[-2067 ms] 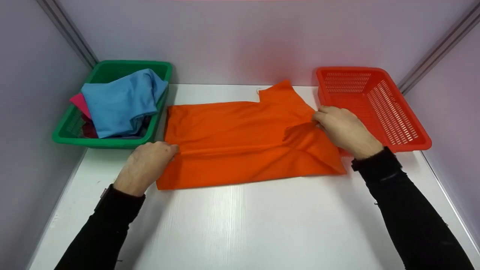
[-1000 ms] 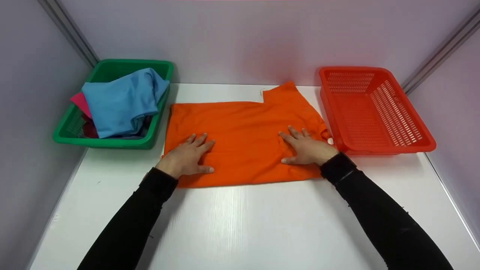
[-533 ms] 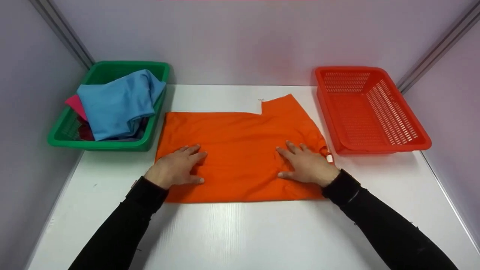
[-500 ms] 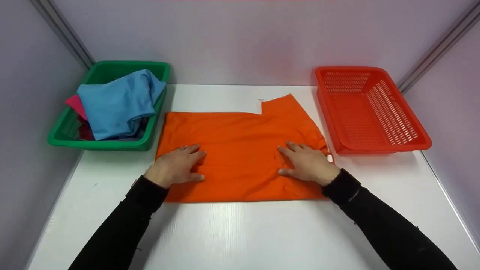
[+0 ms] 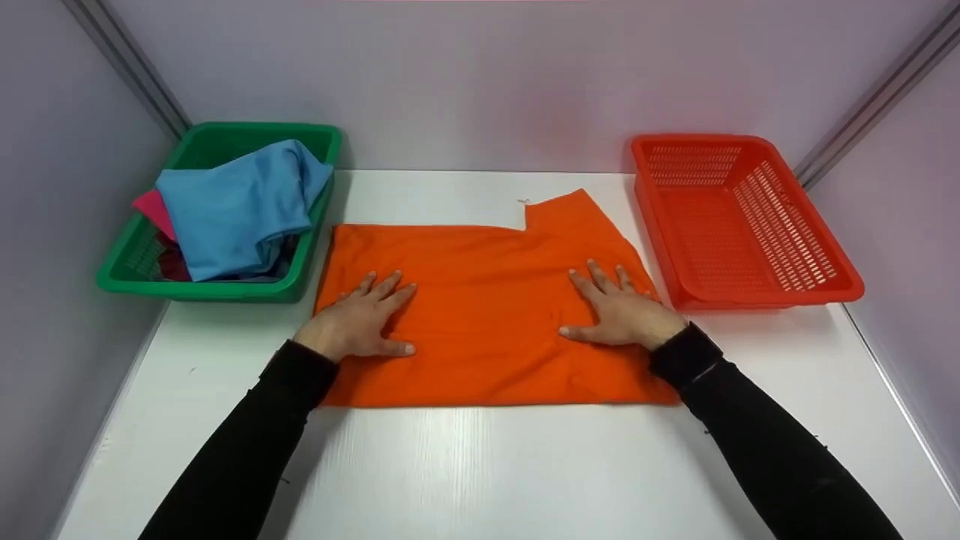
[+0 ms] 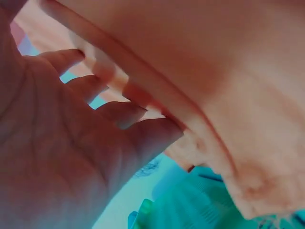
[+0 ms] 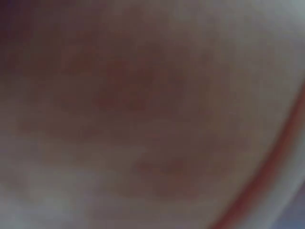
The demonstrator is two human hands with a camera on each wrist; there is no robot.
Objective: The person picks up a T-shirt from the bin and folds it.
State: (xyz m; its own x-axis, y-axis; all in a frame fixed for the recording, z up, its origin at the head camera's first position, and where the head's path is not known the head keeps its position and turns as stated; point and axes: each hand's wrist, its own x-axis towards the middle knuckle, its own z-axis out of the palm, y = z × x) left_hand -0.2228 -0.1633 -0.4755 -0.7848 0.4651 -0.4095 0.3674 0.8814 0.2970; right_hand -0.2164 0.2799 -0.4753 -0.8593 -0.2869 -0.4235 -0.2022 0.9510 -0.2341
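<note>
An orange T-shirt (image 5: 480, 300) lies folded in half on the white table, one short sleeve pointing away at the back right. My left hand (image 5: 360, 319) rests on its left part with spread fingers, palm down. On the right part my right hand (image 5: 619, 311) lies likewise, its fingers spread over the fabric. Faint creases run through the cloth near the right hand. In the left wrist view, the left hand (image 6: 71, 133) appears close to a pale orange cloth edge (image 6: 157, 78). The right wrist view is too blurred to make out the hand.
A green basket (image 5: 199, 287) at the back left holds a blue cloth (image 5: 232, 210) and pink and dark fabric. To the right of the shirt stands a red basket (image 5: 750, 247), close to its right edge. Pale panels enclose the table at the back and sides.
Both hands first gripped the shirt near its ends, then released it and lay flat. The shirt was drawn nearer. Since half a second ago, the hands have slid slightly forward with fingers spread wider.
</note>
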